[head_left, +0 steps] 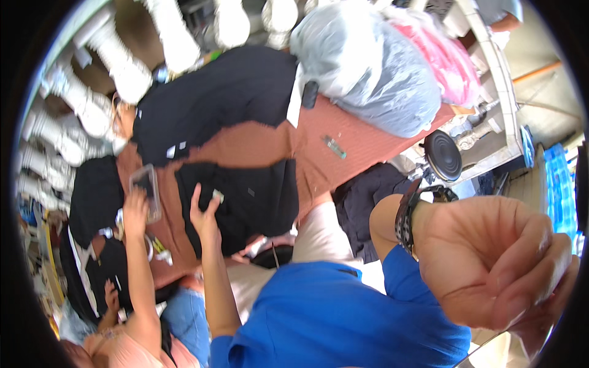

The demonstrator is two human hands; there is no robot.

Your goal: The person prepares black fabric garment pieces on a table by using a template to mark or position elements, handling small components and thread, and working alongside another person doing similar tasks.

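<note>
My left hand [207,224] is over a folded black garment [257,196] on the table, thumb and forefinger spread apart. A small pale tag [218,196] shows at the thumb's tip; whether it is stuck there or lies on the cloth I cannot tell. Close to the camera at the right, my right hand [491,264] is raised with its fingers curled together, a dark-banded watch [408,214] at the wrist. What its fingertips pinch, if anything, is hidden. A co-worker's hand [136,211] on the left reaches into a clear plastic box [153,199].
A brown cloth [343,126] covers the table. Black garments [215,92] lie at the far side, beside stuffed plastic bags [380,73]. A small clear-green item [334,147] rests on the cloth. White balusters [116,61] line the back. A round black stool top [443,155] stands right.
</note>
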